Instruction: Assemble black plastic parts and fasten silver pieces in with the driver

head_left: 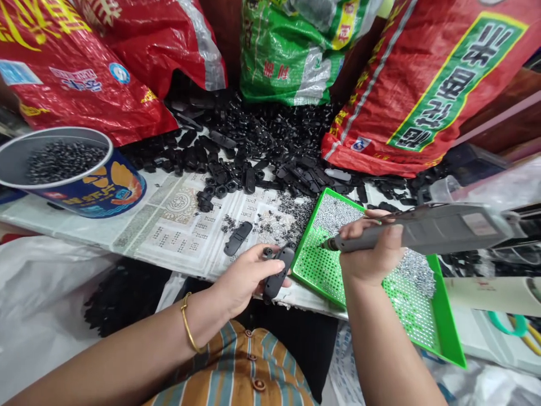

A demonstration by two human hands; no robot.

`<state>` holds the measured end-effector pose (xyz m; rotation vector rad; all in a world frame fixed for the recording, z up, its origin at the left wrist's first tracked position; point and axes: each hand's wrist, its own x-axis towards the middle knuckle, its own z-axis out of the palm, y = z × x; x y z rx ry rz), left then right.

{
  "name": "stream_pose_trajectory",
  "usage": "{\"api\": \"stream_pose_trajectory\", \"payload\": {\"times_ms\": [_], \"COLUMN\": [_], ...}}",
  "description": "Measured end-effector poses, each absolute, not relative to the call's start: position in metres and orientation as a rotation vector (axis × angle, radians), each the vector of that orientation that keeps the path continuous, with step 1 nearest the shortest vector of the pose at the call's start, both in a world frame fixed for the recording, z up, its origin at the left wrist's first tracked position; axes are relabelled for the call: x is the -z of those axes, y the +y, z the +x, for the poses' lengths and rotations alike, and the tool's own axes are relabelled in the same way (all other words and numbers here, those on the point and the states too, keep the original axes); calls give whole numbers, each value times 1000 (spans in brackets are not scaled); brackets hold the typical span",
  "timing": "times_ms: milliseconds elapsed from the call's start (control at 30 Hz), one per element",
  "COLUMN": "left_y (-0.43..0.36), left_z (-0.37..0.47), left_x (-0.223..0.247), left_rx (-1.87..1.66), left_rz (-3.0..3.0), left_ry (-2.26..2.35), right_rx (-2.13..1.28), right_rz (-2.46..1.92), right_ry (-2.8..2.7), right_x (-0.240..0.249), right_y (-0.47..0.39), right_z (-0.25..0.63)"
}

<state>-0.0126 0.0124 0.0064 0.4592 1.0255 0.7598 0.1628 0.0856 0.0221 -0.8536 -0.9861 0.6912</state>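
A black plastic part with small wheels (pixel 279 272) is held in my left hand (pixel 247 276), above the table's front edge. My right hand (pixel 374 251) is wrapped round a grey electric screwdriver (pixel 439 230). The tool's tip points left, over the perforated area of a green tray (pixel 316 270). Small silvery screws (pixel 338 213) lie heaped at the tray's back and right side. Another black part (pixel 238 238) rests on the table, left of the tray and beyond my left hand.
Heaps of black parts (pixel 270 135) cover the back of the table (pixel 186 248). Behind them stand red sacks (pixel 422 90) and a green sack (pixel 283 62). A blue tub (pixel 101 189) of small black pieces is at the left, scissors (pixel 526 332) at the right edge.
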Motion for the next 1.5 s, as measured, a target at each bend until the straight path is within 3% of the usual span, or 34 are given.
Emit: {"api": "stream_pose_trajectory", "payload": {"times_ms": [433, 833, 1500], "left_y": [13, 12, 12], "left_z": [-7, -2, -1], "left_x": [-3, 9, 9], "left_rx": [-752, -831, -862], "left_rz": [436, 430, 425], "left_ry": [1080, 1154, 1147], "right_rx": [-732, -953, -1056], "right_rz": [-849, -743, -707], "right_ry": [-991, -978, -1010], "right_x": [-16, -63, -51], "right_y": [89, 46, 46], "right_z": [164, 132, 110]}}
